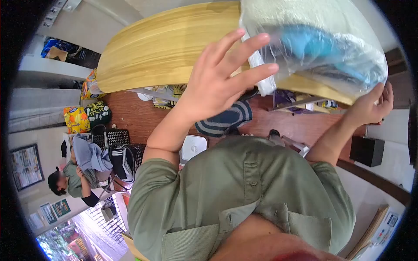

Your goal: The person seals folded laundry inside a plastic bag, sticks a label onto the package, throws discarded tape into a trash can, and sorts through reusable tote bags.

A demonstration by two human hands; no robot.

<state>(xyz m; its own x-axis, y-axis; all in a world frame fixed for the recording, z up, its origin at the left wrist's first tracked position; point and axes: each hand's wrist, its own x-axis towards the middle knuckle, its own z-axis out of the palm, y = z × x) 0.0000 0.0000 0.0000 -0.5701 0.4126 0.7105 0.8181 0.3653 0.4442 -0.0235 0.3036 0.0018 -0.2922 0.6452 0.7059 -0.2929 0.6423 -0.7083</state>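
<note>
A large clear plastic bag (305,65) lies on the right part of the wood-grain table, bulging with something white and something light blue (311,41). What these contents are cannot be made out through the plastic. My left hand (217,74) hovers over the table by the bag's left edge, fingers spread and holding nothing. At the bag's lower right corner, my right hand (375,104) has its fingers curled against the plastic, gripping the edge.
The wood-grain table (165,48) stretches to the left. Beneath are a striped oval rug (226,119) and a white stool (193,148). A seated person (76,178) at left holds grey cloth (91,154) near black baskets (117,137). A black box (367,151) stands at right.
</note>
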